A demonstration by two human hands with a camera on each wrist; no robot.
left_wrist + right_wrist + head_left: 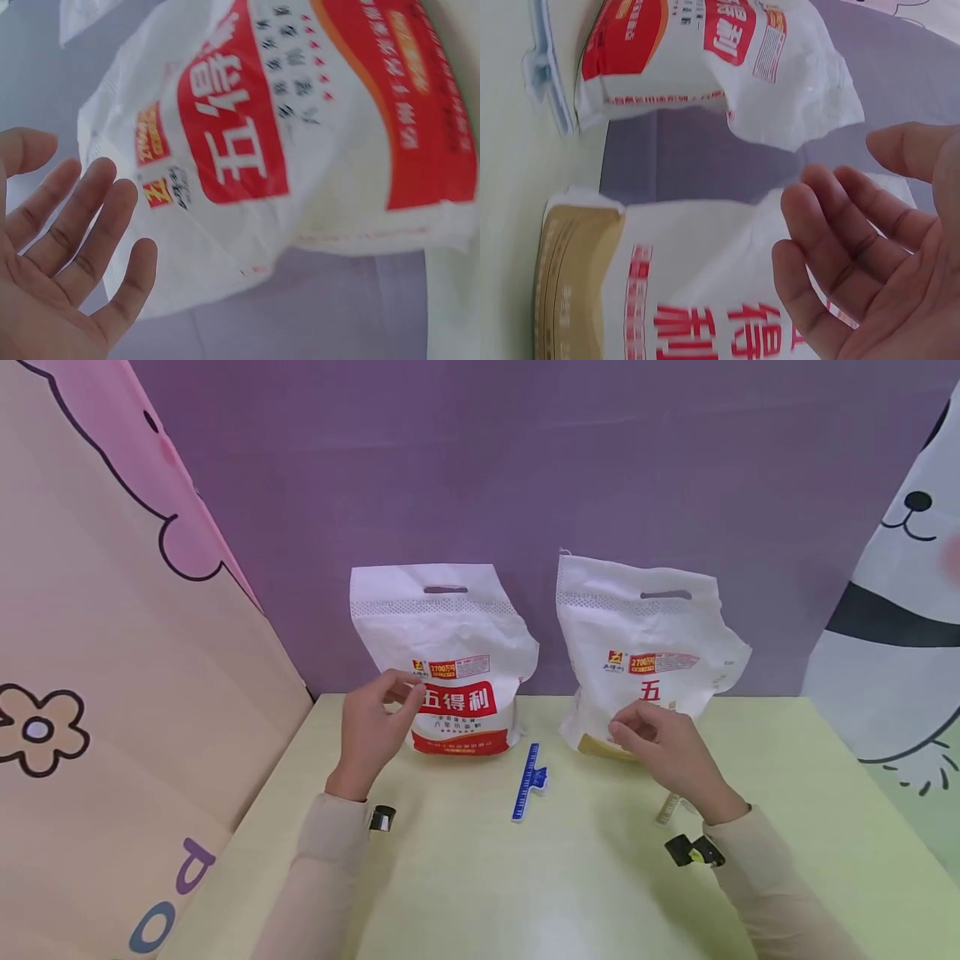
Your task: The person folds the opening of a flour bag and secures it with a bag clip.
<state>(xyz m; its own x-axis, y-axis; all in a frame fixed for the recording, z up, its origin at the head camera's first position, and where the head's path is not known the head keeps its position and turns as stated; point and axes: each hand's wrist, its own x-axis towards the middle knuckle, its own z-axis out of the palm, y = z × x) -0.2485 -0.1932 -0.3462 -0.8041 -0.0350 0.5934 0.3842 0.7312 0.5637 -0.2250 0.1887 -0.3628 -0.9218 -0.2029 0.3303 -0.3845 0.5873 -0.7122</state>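
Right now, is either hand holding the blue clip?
No: the blue clip lies on the table between the left hand and right hand, untouched.

Left bag point(450, 660): white, red band with white characters, red strip along the base, small orange label. Right bag point(645, 652): white, red-orange label, gold strip at the base. Clip point(528, 781) between them: blue. Table point(525, 877): pale yellow-green. Wall point(525, 460): purple. My sleeves point(330, 852): beige. Left panel point(112, 693): peach and pink, dark cartoon outlines, flower motif. Right panel point(900, 610): white, black cartoon markings.
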